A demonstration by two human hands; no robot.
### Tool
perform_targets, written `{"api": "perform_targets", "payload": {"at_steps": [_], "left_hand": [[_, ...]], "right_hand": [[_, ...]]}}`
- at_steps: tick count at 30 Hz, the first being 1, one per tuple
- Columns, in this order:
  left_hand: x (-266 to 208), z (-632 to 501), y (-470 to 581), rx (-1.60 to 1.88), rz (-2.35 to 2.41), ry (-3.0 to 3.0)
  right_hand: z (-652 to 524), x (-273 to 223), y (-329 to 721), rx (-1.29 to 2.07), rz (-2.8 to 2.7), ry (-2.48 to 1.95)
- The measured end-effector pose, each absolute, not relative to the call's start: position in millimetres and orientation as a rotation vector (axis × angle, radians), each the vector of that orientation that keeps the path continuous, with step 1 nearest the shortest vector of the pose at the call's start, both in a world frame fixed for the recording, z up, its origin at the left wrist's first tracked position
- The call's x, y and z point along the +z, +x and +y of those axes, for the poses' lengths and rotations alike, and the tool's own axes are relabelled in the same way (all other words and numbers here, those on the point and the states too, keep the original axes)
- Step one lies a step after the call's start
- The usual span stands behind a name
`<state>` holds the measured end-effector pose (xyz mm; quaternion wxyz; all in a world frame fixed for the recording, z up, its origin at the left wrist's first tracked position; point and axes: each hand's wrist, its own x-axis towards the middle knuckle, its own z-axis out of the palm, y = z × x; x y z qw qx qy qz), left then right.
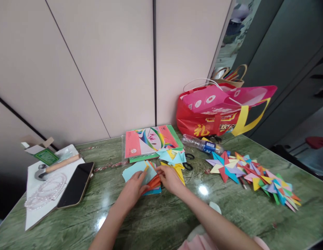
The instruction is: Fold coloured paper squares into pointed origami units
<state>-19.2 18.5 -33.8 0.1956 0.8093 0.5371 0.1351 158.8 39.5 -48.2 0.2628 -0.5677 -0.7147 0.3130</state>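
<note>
My paper sheets (130, 171), lower centre: light blue, orange. Paper stars (225, 167), lower right: multicoloured. My surface (109, 180): marble-patterned green.

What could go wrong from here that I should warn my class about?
The black-handled scissors lie partly hidden by folded paper pieces near the right hand and might nick it. The plastic bottle on its side could roll into the paper stars. The loose sheets under the left hand might slip.

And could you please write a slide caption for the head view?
Left hand and right hand at coloured paper, folded stars lying to the right.
</note>
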Motion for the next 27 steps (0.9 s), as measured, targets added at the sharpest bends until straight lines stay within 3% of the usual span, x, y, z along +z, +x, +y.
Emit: {"api": "perform_targets", "payload": {"at_steps": [20,27], "left_hand": [[-35,16,-16,0.265,1.530,2.319],[-39,14,-15,0.236,1.566,2.308]], "right_hand": [[43,-55,154,0.878,-1.829,-1.430],[40,-27,160,1.063,-1.053,-0.946]]}}
